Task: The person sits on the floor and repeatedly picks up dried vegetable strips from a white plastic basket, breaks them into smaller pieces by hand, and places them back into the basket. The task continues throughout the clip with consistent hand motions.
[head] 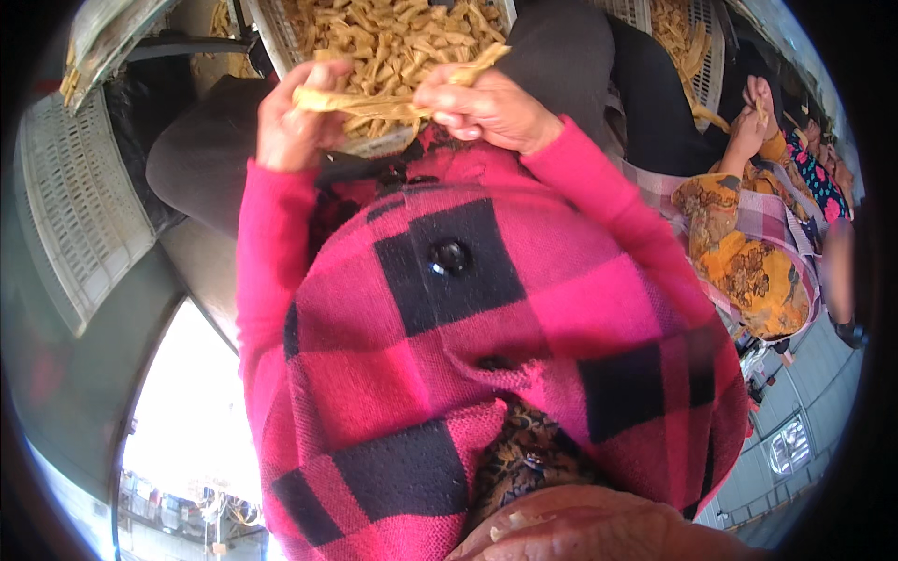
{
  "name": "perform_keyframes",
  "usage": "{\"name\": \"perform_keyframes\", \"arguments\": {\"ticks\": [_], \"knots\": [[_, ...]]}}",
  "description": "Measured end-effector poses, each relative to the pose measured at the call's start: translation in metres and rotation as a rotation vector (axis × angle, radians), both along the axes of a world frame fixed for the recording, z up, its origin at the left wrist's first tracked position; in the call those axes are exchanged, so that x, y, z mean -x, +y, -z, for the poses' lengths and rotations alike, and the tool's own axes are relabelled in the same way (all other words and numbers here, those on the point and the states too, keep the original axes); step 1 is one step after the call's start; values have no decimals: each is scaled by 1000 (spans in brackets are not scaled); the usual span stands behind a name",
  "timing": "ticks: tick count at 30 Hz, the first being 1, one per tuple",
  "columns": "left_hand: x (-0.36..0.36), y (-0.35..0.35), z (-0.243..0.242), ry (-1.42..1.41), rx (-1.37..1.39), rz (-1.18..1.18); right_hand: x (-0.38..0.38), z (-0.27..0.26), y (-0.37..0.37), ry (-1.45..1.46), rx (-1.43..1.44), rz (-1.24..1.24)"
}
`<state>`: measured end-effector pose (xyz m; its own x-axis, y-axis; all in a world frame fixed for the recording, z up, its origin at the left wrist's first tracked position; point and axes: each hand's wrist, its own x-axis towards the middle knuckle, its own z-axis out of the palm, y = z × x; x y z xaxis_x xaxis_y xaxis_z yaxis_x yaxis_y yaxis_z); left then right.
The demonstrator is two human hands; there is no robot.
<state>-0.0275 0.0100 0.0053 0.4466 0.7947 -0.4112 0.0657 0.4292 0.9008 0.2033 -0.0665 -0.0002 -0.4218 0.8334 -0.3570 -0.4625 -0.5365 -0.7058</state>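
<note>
My left hand [291, 119] is raised at the near side of a crate, with one end of a soft yellowish strip [365, 105], like bean curd skin, across its curled fingers. The strip spans to my right hand [484, 109], which pinches it between thumb and fingers; a twisted end sticks out above that hand. Just beyond and beneath both hands, a heap of short, folded yellowish pieces [400, 42] fills a white plastic crate [375, 144]. Parts of the left fingers are blurred, so their exact grip is hard to make out.
A white perforated crate [88, 203] stands at the left. At the upper right, another white crate [710, 63] holds longer yellowish strips [677, 42]. Beside it sits a co-worker in a patterned orange sleeve [751, 273], whose hands [754, 123] are raised. My legs flank the middle crate.
</note>
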Motion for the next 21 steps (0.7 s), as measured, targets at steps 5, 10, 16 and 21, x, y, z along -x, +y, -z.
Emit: {"name": "perform_keyframes", "arguments": {"ticks": [5,10,16,21], "knots": [[-28,-12,17,-16,209,315,19,9,2,-10,55,-31],[-26,-19,61,45,-237,112,24,-16,-3,-399,-287,341],[-29,-39,-3,66,-512,188,17,4,-1,-241,-145,253],[-27,-50,4,-164,-13,126,5,19,2,-206,-46,163]]}}
